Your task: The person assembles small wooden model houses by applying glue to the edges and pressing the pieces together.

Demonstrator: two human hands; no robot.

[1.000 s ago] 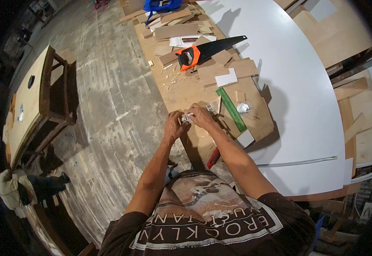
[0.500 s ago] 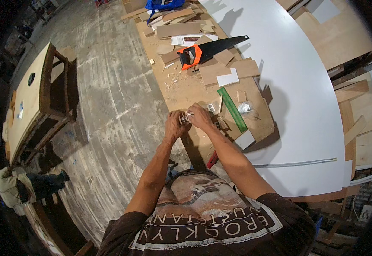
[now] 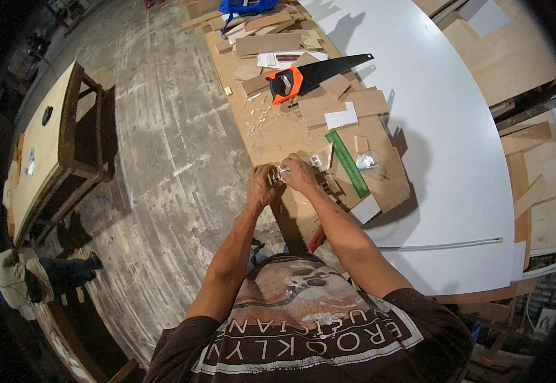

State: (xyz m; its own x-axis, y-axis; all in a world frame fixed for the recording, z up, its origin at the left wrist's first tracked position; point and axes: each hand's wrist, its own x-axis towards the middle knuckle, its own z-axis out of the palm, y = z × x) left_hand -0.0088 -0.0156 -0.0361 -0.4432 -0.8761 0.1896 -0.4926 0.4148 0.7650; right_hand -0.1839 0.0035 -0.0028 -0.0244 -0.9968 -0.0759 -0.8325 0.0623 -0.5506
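Both hands meet at the near left edge of the wooden workbench (image 3: 259,131). My left hand (image 3: 262,185) is closed around a small pale piece (image 3: 274,177) with slots or openings, whose kind is too small to make out. The fingers of my right hand (image 3: 299,173) pinch together against the same piece, at a thin white strip (image 3: 283,170). Just right of my right hand lie a small white piece with square openings (image 3: 317,161) and a short wooden stick (image 3: 329,156). More small pieces are partly hidden under my right forearm.
A green straight strip (image 3: 348,165) and a clear bag of small parts (image 3: 367,160) lie to the right. An orange-handled handsaw (image 3: 319,75) rests on wood offcuts (image 3: 268,44) farther back. A large white panel (image 3: 444,159) spreads rightward. At left stands another table (image 3: 45,147), with a person (image 3: 42,277) nearby.
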